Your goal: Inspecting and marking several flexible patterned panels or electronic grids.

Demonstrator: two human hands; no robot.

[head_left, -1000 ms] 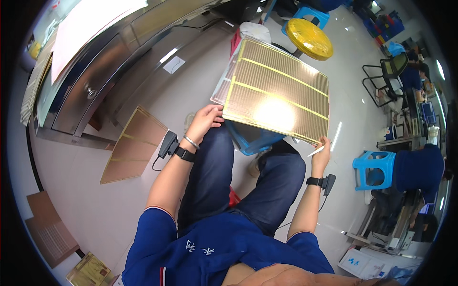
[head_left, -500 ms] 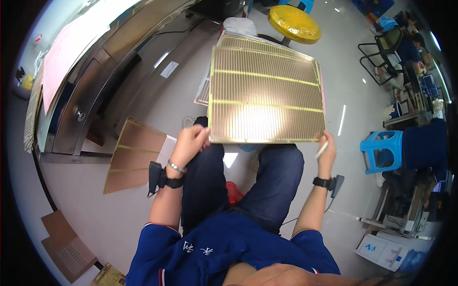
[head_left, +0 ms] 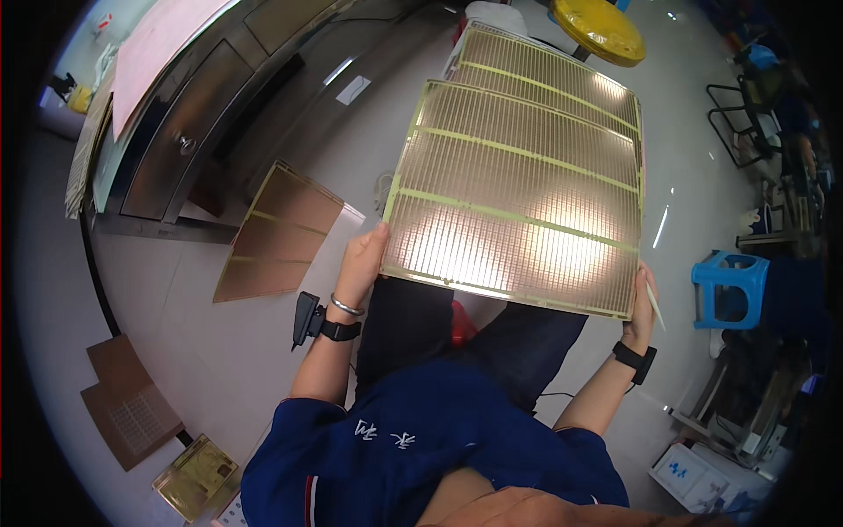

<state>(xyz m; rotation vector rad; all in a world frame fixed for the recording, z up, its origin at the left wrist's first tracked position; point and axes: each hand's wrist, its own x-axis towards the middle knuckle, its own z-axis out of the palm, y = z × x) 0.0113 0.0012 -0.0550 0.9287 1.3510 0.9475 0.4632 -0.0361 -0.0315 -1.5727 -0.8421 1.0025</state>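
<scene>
A copper-coloured circuit board panel (head_left: 514, 198) with fine ruled lines and yellow-green strips is held over my lap. My left hand (head_left: 363, 253) grips its near left corner, fingers closed on the edge. At the near right corner my right hand (head_left: 642, 303) is closed on the other edge. A thin white stick (head_left: 657, 309) juts out from that same hand. Just beyond the held panel, a similar panel (head_left: 553, 75) shows partly; the held one covers its near part. What this farther panel rests on is mostly hidden.
Another copper panel (head_left: 279, 233) leans below the metal cabinet (head_left: 180, 145) at left. A yellow round stool (head_left: 600, 31) stands at the far side and a blue plastic stool (head_left: 731, 290) at right. Brown board pieces (head_left: 132, 404) lie on the floor at lower left.
The held panel has come nearer and tipped more face-up, its right side now lower. More of the panel behind it shows. Both hands keep their grip, and the whole view has shifted.
</scene>
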